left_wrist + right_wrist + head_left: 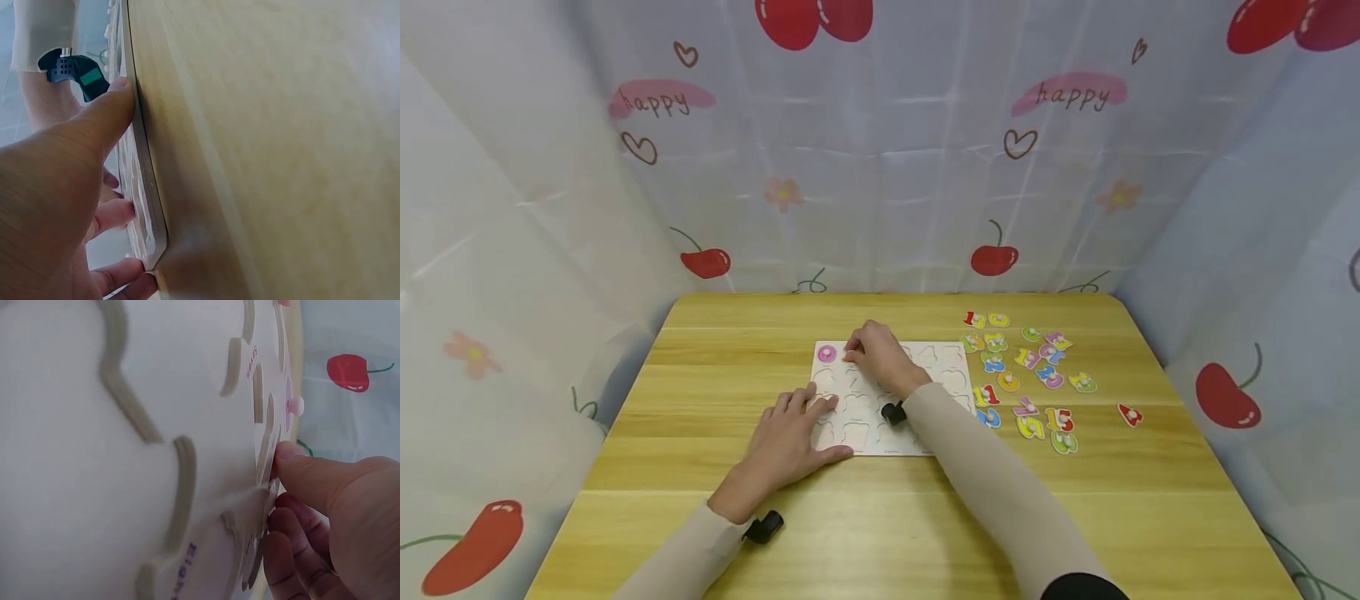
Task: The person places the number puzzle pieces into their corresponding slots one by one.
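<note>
A white puzzle board point(857, 433) with cut-out number slots lies on the table, a round pink 0 piece point(827, 354) sitting in its far left slot. My right hand point(883, 360) reaches over the board and pinches a small red puzzle piece point(847, 360) at the slot beside the pink one. In the right wrist view the thumb and fingers hide most of that red piece point(275, 464). My left hand point(790, 433) rests spread over the board's near left corner, thumb along the front edge and fingers on the left side, as the left wrist view also shows.
Several colourful knobbed number pieces point(1030, 427) lie scattered to the right of the board. A red triangular piece point(1131, 415) lies apart from them, farther right. The wooden table point(880, 525) is bordered by a curtain point(880, 233) printed with cherries.
</note>
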Action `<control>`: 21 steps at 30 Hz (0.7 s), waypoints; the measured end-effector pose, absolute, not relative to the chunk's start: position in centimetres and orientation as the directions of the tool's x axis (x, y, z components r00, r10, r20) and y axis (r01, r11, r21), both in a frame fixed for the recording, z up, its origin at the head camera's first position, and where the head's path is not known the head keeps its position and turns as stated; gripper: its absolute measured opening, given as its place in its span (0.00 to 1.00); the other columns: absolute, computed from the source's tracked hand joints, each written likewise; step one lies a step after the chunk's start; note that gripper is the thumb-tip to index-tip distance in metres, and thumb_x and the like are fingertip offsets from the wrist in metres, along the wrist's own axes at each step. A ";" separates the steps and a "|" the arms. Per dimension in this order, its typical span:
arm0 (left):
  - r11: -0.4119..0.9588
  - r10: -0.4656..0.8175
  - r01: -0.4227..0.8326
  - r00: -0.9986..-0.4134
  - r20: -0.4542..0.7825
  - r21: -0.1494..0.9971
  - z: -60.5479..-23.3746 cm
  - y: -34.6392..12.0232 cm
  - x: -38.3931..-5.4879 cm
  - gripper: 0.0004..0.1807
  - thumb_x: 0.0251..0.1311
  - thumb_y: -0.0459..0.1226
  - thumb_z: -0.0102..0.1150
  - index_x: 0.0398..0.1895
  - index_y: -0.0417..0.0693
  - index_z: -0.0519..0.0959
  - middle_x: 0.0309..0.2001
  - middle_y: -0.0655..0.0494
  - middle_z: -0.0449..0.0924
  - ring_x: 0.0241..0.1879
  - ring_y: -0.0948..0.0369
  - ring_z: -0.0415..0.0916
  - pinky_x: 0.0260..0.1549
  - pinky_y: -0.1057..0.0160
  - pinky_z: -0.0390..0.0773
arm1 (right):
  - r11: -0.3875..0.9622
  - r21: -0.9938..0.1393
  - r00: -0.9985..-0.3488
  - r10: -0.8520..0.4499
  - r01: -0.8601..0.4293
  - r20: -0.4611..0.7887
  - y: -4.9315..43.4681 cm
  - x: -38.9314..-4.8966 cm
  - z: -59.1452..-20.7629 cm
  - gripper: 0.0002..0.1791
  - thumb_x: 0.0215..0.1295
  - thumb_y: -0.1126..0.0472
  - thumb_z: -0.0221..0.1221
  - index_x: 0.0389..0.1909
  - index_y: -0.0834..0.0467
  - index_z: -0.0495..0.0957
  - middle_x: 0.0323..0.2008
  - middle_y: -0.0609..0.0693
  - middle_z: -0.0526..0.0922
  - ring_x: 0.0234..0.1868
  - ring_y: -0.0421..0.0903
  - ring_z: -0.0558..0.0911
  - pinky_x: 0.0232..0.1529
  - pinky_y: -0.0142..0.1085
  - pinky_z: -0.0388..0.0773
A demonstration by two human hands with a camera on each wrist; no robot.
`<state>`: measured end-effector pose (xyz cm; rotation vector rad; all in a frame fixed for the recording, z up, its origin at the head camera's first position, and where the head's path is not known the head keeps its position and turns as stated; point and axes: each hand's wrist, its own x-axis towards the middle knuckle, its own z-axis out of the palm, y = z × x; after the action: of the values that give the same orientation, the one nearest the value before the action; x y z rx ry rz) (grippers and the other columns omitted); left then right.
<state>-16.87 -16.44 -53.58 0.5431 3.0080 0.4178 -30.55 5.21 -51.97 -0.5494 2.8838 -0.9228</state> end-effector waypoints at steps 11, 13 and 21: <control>0.901 0.353 0.340 -0.936 -0.002 0.268 -53.8 -16.3 -16.8 0.50 0.66 0.76 0.72 0.84 0.63 0.79 0.88 0.39 0.69 0.80 0.36 0.71 0.73 0.29 0.78 | 0.759 -0.577 -0.939 -0.340 -0.302 0.044 8.4 -28.9 -51.4 0.12 0.84 0.59 0.71 0.62 0.57 0.92 0.54 0.53 0.86 0.55 0.51 0.86 0.62 0.48 0.88; 0.899 0.354 0.340 -0.935 -0.002 0.275 -53.8 -16.3 -16.8 0.51 0.66 0.76 0.72 0.85 0.62 0.79 0.88 0.39 0.69 0.80 0.36 0.71 0.73 0.29 0.78 | 0.760 -0.583 -0.944 -0.329 -0.288 0.038 9.3 -28.5 -51.1 0.13 0.84 0.59 0.72 0.62 0.57 0.92 0.55 0.54 0.86 0.56 0.52 0.87 0.63 0.49 0.89; 0.899 0.350 0.332 -0.937 -0.011 0.285 -53.7 -16.4 -16.8 0.51 0.67 0.75 0.72 0.85 0.62 0.78 0.89 0.38 0.68 0.81 0.35 0.70 0.75 0.28 0.77 | 0.783 -0.561 -0.950 -0.313 -0.267 0.015 14.6 -27.3 -49.7 0.14 0.84 0.56 0.72 0.63 0.55 0.94 0.57 0.54 0.88 0.57 0.53 0.87 0.59 0.48 0.89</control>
<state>-16.81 -16.39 -53.69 0.5394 3.0009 0.4334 -27.25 14.62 -49.72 -0.4716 2.8915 -0.8919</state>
